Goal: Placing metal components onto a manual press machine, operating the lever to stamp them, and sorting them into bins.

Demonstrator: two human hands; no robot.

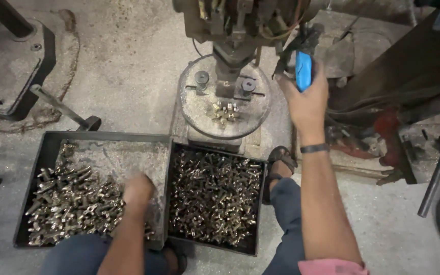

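Observation:
My left hand [137, 189] reaches down into the left black tray [52, 142], its fingers closed among a heap of small brass fittings [67, 203]; motion blur hides whether it holds any. My right hand [306, 102] is raised and wrapped around the blue handle [303, 70] of a lever on the press machine [235, 25]. A few brass fittings [224, 112] lie on the machine's round table [194, 109]. The right black tray [214, 243] in front of the machine is full of similar metal fittings.
My knees and sandalled feet [280, 162] flank the trays on the dusty concrete floor. Another machine base [11, 71] stands at the back left, with a metal rod [59, 107] beside it. Dark iron parts and a bar [436, 178] sit to the right.

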